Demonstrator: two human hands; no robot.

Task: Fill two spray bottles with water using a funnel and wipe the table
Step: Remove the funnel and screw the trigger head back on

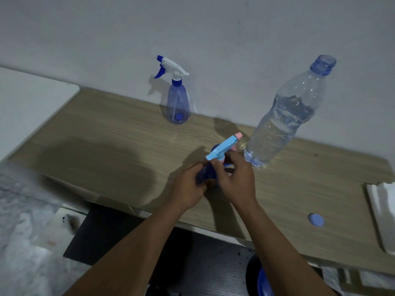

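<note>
Over the middle of the wooden table [119, 144], my left hand [189, 186] grips the dark blue body of a spray bottle [206, 174]. My right hand [233, 178] holds the neck just under its light blue trigger head [223, 147], which has a pink nozzle tip. A second spray bottle [177, 103], clear blue with a white and blue trigger, stands upright by the wall. An uncapped clear water bottle [286, 116], partly full, stands to the right of my hands. No funnel is visible.
The water bottle's blue cap [316, 220] lies near the table's front edge on the right. A folded white cloth [382, 212] lies at the far right edge. A white surface [32, 103] adjoins the table on the left. Below the front edge sits a blue round object [264, 283].
</note>
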